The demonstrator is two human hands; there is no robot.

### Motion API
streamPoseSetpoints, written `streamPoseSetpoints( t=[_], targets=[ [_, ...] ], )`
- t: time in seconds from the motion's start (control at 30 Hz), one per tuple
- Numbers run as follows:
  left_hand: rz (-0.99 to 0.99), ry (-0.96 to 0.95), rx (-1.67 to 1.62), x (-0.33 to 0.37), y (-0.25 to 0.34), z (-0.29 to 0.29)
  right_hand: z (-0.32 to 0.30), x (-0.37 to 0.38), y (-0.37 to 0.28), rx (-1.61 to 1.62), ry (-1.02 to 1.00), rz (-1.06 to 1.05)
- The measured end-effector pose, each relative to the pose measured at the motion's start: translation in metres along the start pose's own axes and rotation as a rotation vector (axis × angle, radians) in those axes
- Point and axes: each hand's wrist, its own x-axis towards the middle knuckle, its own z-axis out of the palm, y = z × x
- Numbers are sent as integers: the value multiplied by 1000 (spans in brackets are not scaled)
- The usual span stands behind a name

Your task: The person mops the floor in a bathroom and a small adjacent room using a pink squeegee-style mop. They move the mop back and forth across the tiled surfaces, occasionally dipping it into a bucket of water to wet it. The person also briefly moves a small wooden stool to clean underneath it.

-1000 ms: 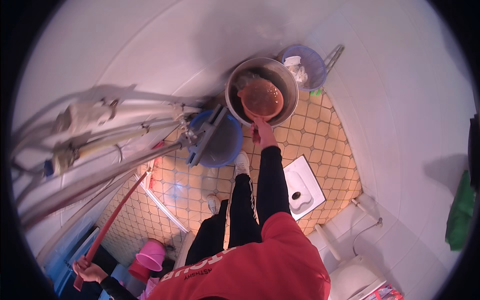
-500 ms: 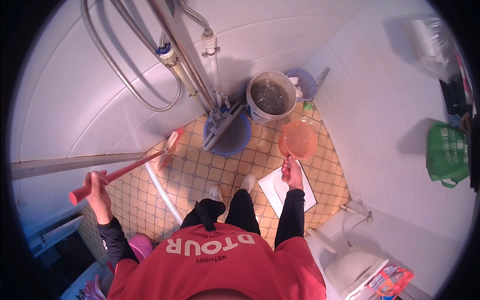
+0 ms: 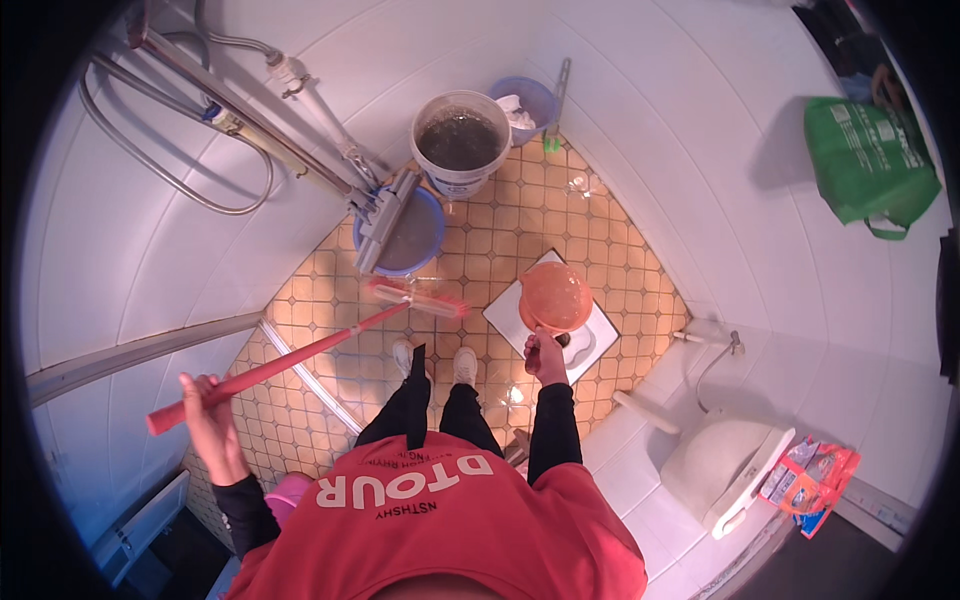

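Left hand point(image 3: 207, 415): your fingers are curled around the red broom point(image 3: 300, 355) near the upper end of its handle; so high a grip presumably lets the long handle slope to the floor point(image 3: 320, 292) without your stooping.
Broom head point(image 3: 425, 300): lies ahead of your shoes point(image 3: 466, 366) and near the blue basin point(image 3: 442, 232), apparently against the tiles, which probably carry part of the weight, so that one hand suffices.
Right hand point(image 3: 545, 357): your fingers clasp the short handle of the orange scoop point(image 3: 557, 295).
Scoop: in line with the squat toilet point(image 3: 600, 335), hiding part of its pan; height above it cannot be judged. The bowl seems to face upward, as would suit keeping liquid in, though its gloss alone does not settle the contents.
Left arm: your forearm angles forward and outward, away from your body.
Right arm: your forearm points forward, nearly in line with the scoop's handle, which likely steadies the bowl and keeps it clear of your legs.
Mop point(image 3: 388, 222): its grey head lies across the basin, presumably so that drips fall inside.
Bucket point(image 3: 458, 183): holds dark-looking water beyond the basin, beside the wastebasket point(image 3: 540, 97), near the corner.
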Motion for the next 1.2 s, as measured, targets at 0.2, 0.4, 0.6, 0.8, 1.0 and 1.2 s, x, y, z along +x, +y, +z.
streamPoseSetpoints(
  t=[0.2, 0.4, 0.6, 0.8, 1.0, 1.2],
  targets=[
    [-77, -120, -167, -60, -58, 71, -57, -12, -8, -96, 69, 59],
    [-107, -354, -262, -59, -140, 116, -64, -25, -35, -201, 123, 67],
    [-80, -813, 326, -99, -228, 86, -83, -26, -50, -77, 229, -10],
    [-404, -1067, 492, -112, -202, 59, -121, -32, -48, -94, 298, 26],
    [-718, -995, 404, -113, -153, 20, -126, -27, -45, -163, 370, -8],
    [-819, -856, 888, -114, -178, 28, -108, -2, -69, -268, 441, 17]
  ],
)
